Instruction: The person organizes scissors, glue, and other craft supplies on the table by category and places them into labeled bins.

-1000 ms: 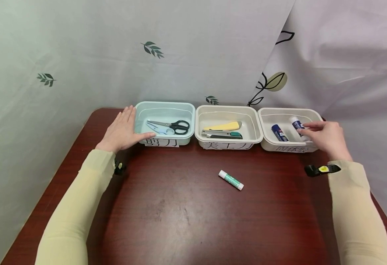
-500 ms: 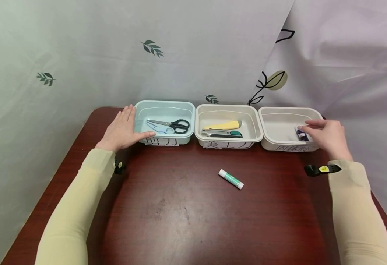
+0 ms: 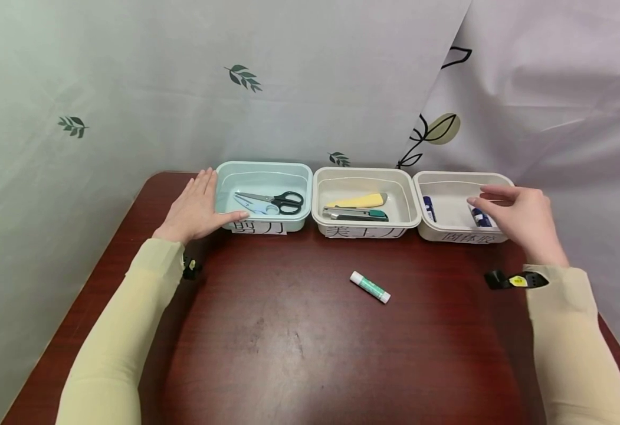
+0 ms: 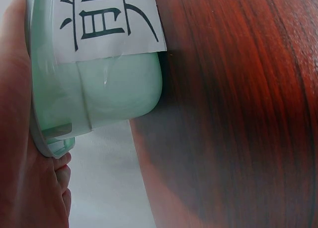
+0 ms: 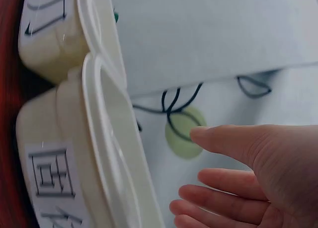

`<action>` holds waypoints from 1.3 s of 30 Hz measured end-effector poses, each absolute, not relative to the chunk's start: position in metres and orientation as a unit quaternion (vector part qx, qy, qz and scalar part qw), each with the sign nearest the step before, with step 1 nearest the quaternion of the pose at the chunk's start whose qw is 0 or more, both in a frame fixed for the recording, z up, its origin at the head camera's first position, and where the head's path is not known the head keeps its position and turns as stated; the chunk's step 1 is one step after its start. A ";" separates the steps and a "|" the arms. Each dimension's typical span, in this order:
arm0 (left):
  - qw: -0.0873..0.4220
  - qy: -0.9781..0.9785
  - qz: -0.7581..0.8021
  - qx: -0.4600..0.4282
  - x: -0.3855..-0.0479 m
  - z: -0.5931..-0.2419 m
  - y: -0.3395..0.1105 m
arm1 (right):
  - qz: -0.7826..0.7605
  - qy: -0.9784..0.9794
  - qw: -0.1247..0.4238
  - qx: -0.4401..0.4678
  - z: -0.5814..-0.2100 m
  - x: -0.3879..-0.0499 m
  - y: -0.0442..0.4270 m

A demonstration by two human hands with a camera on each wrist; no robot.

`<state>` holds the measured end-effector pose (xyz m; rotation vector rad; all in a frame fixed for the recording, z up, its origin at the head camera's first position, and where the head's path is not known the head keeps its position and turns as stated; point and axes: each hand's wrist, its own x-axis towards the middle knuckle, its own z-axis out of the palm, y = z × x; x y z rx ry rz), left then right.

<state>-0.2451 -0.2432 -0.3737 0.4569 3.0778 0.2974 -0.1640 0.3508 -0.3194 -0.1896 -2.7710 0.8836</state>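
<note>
My left hand (image 3: 193,203) lies with straight fingers along the left side of the light-blue box (image 3: 225,177), thumb on its front rim. Inside that box are black-handled scissors (image 3: 283,202) and light-blue scissors (image 3: 256,205). My right hand (image 3: 524,218) hovers over the right end of the cream box (image 3: 448,183); its thumb and fingers are apart with nothing between them, as the right wrist view shows. A blue glue stick (image 3: 429,209) lies against that box's left wall, and another glue stick (image 3: 481,217) lies below my right fingertips, partly hidden.
Between these two stands a middle cream box (image 3: 320,195) with a yellow utility knife (image 3: 360,201) and other utility knives (image 3: 356,215). A green-and-white glue stick (image 3: 370,287) lies on the dark red table (image 3: 310,348). A patterned curtain (image 3: 310,77) hangs behind the boxes.
In the right box, one glue stick has shifted to the left wall. My right hand has let go of the other and drawn slightly up and left. My left hand stays put.
</note>
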 end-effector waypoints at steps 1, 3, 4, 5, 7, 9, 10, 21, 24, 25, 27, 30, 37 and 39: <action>0.007 0.985 0.096 0.146 -0.245 -0.374 -0.243 | 0.304 -0.944 0.115 -0.059 -0.318 -0.162 0.348; 0.006 0.985 0.096 0.146 -0.245 -0.374 -0.243 | 0.309 -0.942 0.118 -0.049 -0.315 -0.160 0.342; 0.006 0.985 0.096 0.146 -0.246 -0.374 -0.243 | 0.312 -0.941 0.119 -0.044 -0.314 -0.158 0.339; 0.005 0.985 0.096 0.146 -0.246 -0.374 -0.243 | 0.315 -0.941 0.121 -0.038 -0.313 -0.157 0.336; 0.005 0.985 0.096 0.146 -0.246 -0.374 -0.243 | 0.319 -0.939 0.125 -0.024 -0.311 -0.155 0.329; 0.005 0.985 0.095 0.146 -0.246 -0.374 -0.243 | 0.322 -0.938 0.126 -0.010 -0.309 -0.152 0.321; 0.005 0.985 0.094 0.146 -0.246 -0.374 -0.243 | 0.320 -0.939 0.128 -0.003 -0.308 -0.150 0.317; 0.008 0.984 0.102 0.145 -0.245 -0.373 -0.243 | 0.351 -0.925 0.112 0.092 -0.309 -0.137 0.270; 0.006 0.984 0.105 0.145 -0.245 -0.373 -0.243 | 0.360 -0.922 0.091 0.111 -0.313 -0.134 0.259; 0.006 0.984 0.105 0.146 -0.245 -0.373 -0.243 | 0.358 -0.923 0.085 0.117 -0.315 -0.133 0.256; 0.006 0.984 0.106 0.146 -0.245 -0.373 -0.244 | 0.360 -0.922 0.070 0.126 -0.319 -0.132 0.250; 0.005 0.984 0.105 0.146 -0.245 -0.374 -0.244 | 0.359 -0.922 0.049 0.136 -0.325 -0.129 0.244; 0.006 0.984 0.105 0.145 -0.246 -0.374 -0.244 | 0.374 -0.915 0.011 0.150 -0.341 -0.125 0.232; 0.006 0.984 0.104 0.145 -0.246 -0.374 -0.243 | 0.373 -0.915 0.005 0.151 -0.346 -0.123 0.230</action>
